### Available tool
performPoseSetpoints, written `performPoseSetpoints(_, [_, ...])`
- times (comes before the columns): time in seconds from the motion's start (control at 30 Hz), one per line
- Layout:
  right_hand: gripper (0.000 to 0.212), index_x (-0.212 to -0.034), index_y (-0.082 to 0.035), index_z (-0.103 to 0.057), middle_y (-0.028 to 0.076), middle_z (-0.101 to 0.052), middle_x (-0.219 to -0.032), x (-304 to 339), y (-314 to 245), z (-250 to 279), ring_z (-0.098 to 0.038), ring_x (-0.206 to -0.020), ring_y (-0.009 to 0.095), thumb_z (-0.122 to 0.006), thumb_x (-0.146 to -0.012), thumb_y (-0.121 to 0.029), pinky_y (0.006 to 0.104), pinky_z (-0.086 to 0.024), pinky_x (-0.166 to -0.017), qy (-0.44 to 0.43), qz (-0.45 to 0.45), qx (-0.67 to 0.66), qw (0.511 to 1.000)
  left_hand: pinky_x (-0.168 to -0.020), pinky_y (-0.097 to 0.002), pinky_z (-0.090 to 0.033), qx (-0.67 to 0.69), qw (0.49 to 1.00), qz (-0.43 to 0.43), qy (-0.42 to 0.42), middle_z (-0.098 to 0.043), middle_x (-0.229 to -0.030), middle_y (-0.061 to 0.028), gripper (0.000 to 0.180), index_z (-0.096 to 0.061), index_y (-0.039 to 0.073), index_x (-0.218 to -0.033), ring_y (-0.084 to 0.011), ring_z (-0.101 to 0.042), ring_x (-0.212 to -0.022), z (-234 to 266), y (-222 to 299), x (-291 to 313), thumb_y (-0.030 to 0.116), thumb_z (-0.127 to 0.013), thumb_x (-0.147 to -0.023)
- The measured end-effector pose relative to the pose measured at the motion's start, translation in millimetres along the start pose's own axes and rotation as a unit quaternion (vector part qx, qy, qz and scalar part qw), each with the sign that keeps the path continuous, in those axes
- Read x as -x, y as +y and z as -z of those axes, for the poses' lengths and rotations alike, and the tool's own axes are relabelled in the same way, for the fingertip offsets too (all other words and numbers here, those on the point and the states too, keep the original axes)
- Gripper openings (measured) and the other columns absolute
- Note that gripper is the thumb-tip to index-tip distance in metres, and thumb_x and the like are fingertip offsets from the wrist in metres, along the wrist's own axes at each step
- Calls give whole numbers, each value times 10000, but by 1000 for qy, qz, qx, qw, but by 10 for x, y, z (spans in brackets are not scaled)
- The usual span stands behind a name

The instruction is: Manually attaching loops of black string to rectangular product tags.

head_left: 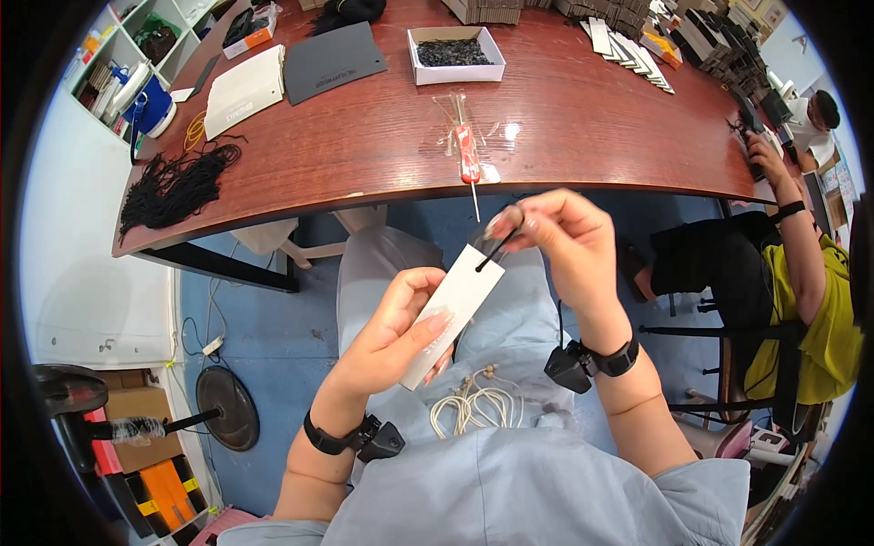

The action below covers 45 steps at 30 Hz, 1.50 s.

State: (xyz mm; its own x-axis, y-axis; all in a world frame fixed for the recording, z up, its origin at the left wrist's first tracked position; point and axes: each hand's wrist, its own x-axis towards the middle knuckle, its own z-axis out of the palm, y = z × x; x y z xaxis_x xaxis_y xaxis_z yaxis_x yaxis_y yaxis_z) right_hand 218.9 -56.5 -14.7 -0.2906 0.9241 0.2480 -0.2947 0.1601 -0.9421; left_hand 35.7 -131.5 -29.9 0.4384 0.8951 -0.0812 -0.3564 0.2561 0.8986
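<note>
My left hand (pixel 393 332) grips a narrow white hang tag (pixel 455 314) over my lap, thumb across its printed face. A black cord (pixel 492 255) runs through the hole at the tag's upper end. The fingers of my right hand (pixel 569 238) pinch that cord just above the tag. Beyond my hands, a red-handled tool (pixel 467 155) with a thin metal shaft is taped to the table, its tip sticking out past the front edge. A bundle of black cords (pixel 177 187) lies at the table's left corner.
A white box (pixel 455 77) of small black pieces stands on the reddish table (pixel 364 136). Cream tags (pixel 246 91) and dark tags (pixel 332 62) lie left of it, fanned white tags (pixel 628 55) to the right. Coiled pale cable (pixel 478 405) rests on my lap. A co-worker (pixel 801 300) sits at right.
</note>
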Motion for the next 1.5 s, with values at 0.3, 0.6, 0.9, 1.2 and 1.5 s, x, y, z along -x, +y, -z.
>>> performPoseSetpoints(0.3, [102,-802,15,-548,100,-596,-736,-135,-235,277,-574,-650,131,-535,-802,-86,221,-475,-570,79,46,13,996,-433,-191,-378,-24,999,35,-14,-545,-885,-162,319,-263,24,-1144,-72,-455,-522,42,70,100,79,-395,-858])
performPoseSetpoints(0.6, [217,-915,-30,-525,-10,-539,-750,-113,-16,164,-500,-627,40,-623,-732,-94,172,-400,-524,167,40,169,970,-387,-229,-400,63,994,-41,85,-515,-882,-210,330,-252,16,-1136,-157,-503,-518,10,122,56,72,-389,-841])
performPoseSetpoints(0.9, [219,-747,-23,-538,24,-536,-564,270,49,-493,-473,-484,53,-545,-801,-236,224,-378,-434,-220,-158,144,952,-765,-305,-423,6,953,-191,233,-514,-958,-147,348,-293,8,-1150,-184,-510,-881,-172,174,-219,141,-405,-849])
performPoseSetpoints(1.2, [214,-682,-80,-570,-41,-489,-511,-1159,-689,560,-410,-425,21,-577,-778,-271,160,-306,-396,31,-68,297,952,-716,-270,-417,-22,942,-192,274,-528,-939,-96,279,-335,27,-1117,-149,-508,-854,97,51,-61,80,-406,-852])
performPoseSetpoints(1.5, [359,-674,10,-571,66,-556,-599,-2454,-342,2383,-476,-455,102,-619,-716,-343,243,-370,-399,192,-197,605,747,-708,-273,-408,-40,945,-147,290,-525,-914,-93,262,-362,33,-1087,-148,-503,-839,196,-17,18,88,-420,-837])
